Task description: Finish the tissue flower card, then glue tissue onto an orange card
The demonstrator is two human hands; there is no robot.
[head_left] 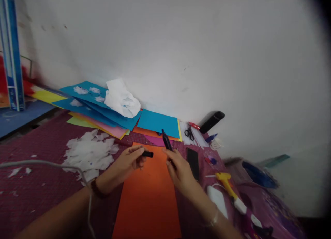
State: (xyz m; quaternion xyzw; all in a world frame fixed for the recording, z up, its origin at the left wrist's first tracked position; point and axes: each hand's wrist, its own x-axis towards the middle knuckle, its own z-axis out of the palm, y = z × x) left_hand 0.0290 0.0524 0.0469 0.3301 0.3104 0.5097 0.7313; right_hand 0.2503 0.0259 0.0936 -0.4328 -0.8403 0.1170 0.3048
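Observation:
Over an orange sheet of paper (150, 197), my right hand (179, 168) grips a dark marker (167, 140), its tip pointing up and away. To the left, my left hand (130, 159) is closed on a black marker cap (148, 154), which is apart from the marker. A pile of torn white tissue (89, 151) lies left of my left hand. Beside my right hand rests a black phone (192, 163). The orange sheet lies flat beneath both hands.
Blue sheets (159, 121) and other coloured paper lie along the wall, with crumpled white paper (122, 99) on top. Scissors (189, 132), a yellow glue gun (227, 185) and a white power bank-like block (217, 199) are on the right. A grey cable (51, 163) crosses my left arm.

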